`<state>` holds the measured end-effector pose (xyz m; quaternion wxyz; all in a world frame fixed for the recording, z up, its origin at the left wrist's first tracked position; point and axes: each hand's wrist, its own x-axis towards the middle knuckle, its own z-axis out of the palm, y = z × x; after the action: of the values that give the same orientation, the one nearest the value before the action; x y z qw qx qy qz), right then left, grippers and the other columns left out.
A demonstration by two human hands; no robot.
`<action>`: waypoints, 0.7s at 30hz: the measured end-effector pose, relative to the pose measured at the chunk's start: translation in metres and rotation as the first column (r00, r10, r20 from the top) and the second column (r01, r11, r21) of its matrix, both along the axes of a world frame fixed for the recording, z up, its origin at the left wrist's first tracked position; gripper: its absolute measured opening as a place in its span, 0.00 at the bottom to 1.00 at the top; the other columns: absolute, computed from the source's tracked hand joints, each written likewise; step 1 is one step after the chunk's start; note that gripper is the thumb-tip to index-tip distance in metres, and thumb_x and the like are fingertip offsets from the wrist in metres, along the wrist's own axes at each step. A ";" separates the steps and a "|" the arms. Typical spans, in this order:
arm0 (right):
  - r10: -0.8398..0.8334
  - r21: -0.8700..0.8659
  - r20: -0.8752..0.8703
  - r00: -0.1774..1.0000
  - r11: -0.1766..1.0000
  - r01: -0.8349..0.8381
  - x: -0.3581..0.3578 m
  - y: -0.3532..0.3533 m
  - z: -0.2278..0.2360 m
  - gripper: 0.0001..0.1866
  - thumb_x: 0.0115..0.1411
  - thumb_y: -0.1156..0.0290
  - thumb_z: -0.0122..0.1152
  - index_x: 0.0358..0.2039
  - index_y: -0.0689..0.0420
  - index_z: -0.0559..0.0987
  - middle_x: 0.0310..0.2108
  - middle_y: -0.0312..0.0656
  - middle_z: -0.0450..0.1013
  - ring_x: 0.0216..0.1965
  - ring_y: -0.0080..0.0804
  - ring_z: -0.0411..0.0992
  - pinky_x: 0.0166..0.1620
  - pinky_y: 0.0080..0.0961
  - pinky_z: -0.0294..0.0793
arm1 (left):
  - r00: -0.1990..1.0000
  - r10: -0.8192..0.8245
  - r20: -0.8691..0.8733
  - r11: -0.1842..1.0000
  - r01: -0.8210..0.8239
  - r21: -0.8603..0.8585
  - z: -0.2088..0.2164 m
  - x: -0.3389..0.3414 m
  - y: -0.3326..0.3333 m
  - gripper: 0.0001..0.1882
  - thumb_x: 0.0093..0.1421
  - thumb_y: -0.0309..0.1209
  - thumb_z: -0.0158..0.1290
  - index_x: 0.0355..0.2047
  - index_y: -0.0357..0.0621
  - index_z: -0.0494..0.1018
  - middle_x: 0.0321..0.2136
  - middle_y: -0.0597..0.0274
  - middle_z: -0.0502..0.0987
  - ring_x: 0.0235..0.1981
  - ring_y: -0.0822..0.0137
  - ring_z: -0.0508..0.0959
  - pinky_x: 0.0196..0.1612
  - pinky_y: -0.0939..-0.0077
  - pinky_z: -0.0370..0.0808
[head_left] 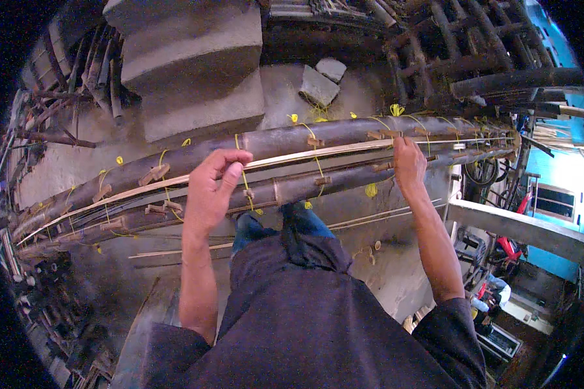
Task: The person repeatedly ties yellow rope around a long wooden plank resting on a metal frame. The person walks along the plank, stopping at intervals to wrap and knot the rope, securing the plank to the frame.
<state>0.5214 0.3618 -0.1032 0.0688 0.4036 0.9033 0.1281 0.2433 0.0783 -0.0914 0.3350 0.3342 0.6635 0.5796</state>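
Observation:
Two long dark bamboo poles (285, 139) run side by side across the view, bound together at intervals with yellow cord (318, 162). Pale, narrow bamboo strips (318, 155) lie lengthwise in the gap between them. My left hand (212, 185) is curled round the strips left of centre, its thumb and forefinger close to a cord lashing. Farther right, my right hand (410, 165) has its fingers closed on the strips, beside a small wooden peg (384, 135) at the far pole. The undersides of both grips are hidden.
Concrete steps (188, 71) rise beyond the poles, with broken blocks (319, 84) beside them. Stacked dark poles (461, 45) stand at the far right. More strips (383, 216) lie on the floor by my legs. A bicycle wheel (481, 170) is at the right.

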 end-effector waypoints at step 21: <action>-0.293 -0.750 -0.473 0.831 0.628 -0.206 -0.020 -0.137 0.021 0.08 0.57 0.67 0.57 0.32 0.57 0.80 0.29 0.41 0.73 0.32 0.33 0.72 0.36 0.28 0.71 | 0.787 -0.386 -0.481 0.904 0.219 -0.367 -0.024 0.055 0.079 0.14 0.59 0.36 0.46 0.42 0.42 0.73 0.39 0.52 0.76 0.41 0.53 0.76 0.45 0.63 0.70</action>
<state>0.5014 0.2249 -0.0826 -0.0259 0.3754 0.8367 -0.3980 0.2986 0.1574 -0.1154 0.2681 0.5341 0.7458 0.2944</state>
